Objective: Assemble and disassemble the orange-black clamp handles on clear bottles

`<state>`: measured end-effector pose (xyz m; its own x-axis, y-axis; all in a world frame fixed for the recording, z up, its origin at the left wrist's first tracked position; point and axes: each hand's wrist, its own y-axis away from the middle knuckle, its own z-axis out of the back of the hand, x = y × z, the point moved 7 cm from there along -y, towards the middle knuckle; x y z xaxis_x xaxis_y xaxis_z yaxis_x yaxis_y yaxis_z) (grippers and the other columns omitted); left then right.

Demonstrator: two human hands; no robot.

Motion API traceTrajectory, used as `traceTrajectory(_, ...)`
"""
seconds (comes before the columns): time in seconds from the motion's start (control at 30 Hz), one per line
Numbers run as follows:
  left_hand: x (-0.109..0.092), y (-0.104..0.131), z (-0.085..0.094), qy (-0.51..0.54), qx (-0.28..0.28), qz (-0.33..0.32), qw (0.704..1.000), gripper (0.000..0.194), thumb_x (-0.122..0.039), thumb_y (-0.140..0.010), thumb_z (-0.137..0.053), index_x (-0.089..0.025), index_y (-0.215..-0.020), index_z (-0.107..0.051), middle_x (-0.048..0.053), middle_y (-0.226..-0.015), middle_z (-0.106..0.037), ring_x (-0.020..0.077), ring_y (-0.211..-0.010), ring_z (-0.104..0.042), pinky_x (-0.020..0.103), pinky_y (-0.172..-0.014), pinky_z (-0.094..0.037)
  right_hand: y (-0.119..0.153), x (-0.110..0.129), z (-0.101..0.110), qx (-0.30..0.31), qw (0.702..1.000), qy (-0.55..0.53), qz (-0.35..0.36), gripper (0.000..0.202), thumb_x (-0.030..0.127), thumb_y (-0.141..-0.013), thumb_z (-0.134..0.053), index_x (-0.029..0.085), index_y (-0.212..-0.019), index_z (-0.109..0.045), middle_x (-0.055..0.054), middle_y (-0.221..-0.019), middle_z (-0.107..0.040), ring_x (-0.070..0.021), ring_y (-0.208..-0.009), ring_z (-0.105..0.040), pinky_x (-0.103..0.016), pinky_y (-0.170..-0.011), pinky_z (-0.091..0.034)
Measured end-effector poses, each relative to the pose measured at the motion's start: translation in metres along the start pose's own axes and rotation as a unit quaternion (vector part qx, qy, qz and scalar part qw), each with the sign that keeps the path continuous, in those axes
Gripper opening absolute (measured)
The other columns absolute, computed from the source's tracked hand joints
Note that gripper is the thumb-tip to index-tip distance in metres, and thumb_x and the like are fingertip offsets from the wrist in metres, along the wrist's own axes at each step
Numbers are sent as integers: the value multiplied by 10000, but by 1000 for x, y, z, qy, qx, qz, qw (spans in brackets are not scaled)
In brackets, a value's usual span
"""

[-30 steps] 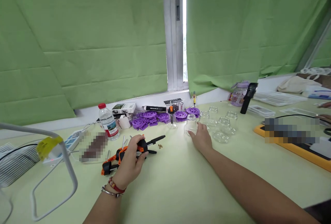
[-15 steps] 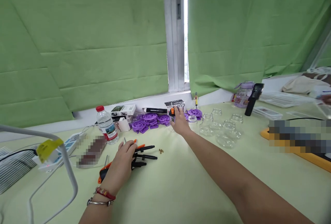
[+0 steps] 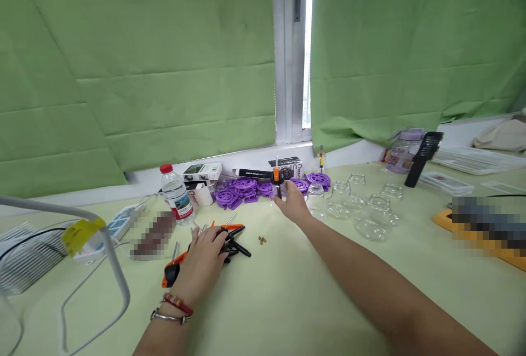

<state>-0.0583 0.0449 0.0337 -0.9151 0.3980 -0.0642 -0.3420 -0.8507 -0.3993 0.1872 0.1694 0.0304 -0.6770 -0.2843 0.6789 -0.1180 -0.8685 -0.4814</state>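
Note:
My left hand point(image 3: 205, 249) is curled over a small heap of black-and-orange pieces point(image 3: 238, 243), each with a black handle and some with a thin metal rod. Its fingertips press in among the handles, partly hidden. Farther back, my right hand point(image 3: 293, 200) grips another black-and-orange piece point(image 3: 276, 176) upright, its thin metal rod pointing up. To the right of that hand are several clear glass jars point(image 3: 372, 219). Tiny brass-coloured parts point(image 3: 262, 240) lie on the table between my arms. Behind my right hand sit flat purple pieces point(image 3: 245, 183).
A water bottle point(image 3: 177, 197) with a red cap stands at the left, near small boxes point(image 3: 203, 171). A grey tube frame point(image 3: 117, 268) and a power strip point(image 3: 123, 222) are at far left. A black comb-like object point(image 3: 423, 159) leans by a lilac jug point(image 3: 405, 150) at right.
The view has turned slightly left, shifting things to the right. The handles under my left hand have changed angle. My right hand now holds its piece upright, lower and more in sight.

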Motion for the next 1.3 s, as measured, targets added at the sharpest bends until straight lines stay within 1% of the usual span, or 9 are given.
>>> traceTrajectory(0.13,-7,0,19,94,-70,36,992,315,-319,-813,-505,-213,-1110,-523,98,-1140,-554,272,-1091,-490,518,-994,-307,40,56,36,-25,977,81,197,462,308,-685,-588,149,-1112,-517,-106,-1014,-569,-263,-991,-485,-415,-906,-363)
traceTrajectory(0.23,-16,7,27,271,-121,81,951,424,-372,-812,-517,-206,-1195,-442,106,-1091,-561,236,-975,-547,402,-828,-459,87,89,51,-15,937,139,321,419,253,-694,-580,169,-1104,-552,-101,-987,-566,-269,-980,-470,-451,-931,-320)
traceTrajectory(0.37,-51,12,5,530,-15,99,842,503,-390,-830,-501,-241,-1271,-311,71,-1038,-541,158,-793,-572,287,-617,-496,139,107,46,21,900,182,396,414,191,-713,-561,150,-1125,-555,-127,-979,-579,-288,-986,-462,-475,-909,-317)
traceTrajectory(0.47,-62,14,-8,568,31,150,809,426,-414,-804,-537,-239,-1161,-383,9,-890,-530,94,-579,-522,232,-483,-442,154,110,39,68,902,139,404,411,221,-745,-556,139,-1147,-539,-129,-987,-585,-274,-980,-470,-451,-886,-347)
traceTrajectory(0.57,-59,15,-8,567,36,158,808,379,-390,-788,-566,-225,-1100,-429,-14,-820,-518,76,-551,-483,210,-469,-401,138,101,49,103,948,7,302,452,380,-758,-584,155,-1147,-532,-120,-1039,-574,-250,-989,-480,-409,-872,-380)
traceTrajectory(0.67,-63,17,-6,602,89,135,782,446,-325,-719,-647,-220,-1112,-464,-1,-843,-535,81,-598,-476,198,-488,-378,109,78,61,115,977,-146,101,408,484,-815,-492,169,-1062,-574,-88,-959,-592,-199,-862,-524,-323,-729,-427)
traceTrajectory(0.87,-86,28,-7,657,227,76,715,425,-261,-618,-701,-179,-1011,-563,-9,-735,-538,83,-582,-461,200,-506,-363,106,51,36,241,912,-303,-132,485,577,-790,-473,148,-579,-556,46,-460,-390,-78,-464,-332,-242,-512,-291)
traceTrajectory(1.17,-53,27,-39,673,246,159,679,448,-322,-615,-675,-148,-1015,-572,-15,-593,-554,81,-435,-437,190,-385,-261,111,34,-8,318,828,-435,-157,236,327,-650,-698,147,-766,-598,32,-598,-544,-70,-522,-423,-226,-546,-344)
traceTrajectory(1.3,-46,26,-44,655,239,194,689,432,-317,-648,-642,-124,-1025,-554,-10,-546,-571,70,-388,-394,186,-348,-218,119,18,-36,383,773,-433,-261,297,445,-744,-583,149,-761,-569,1,-587,-566,-83,-436,-441,-218,-413,-321)
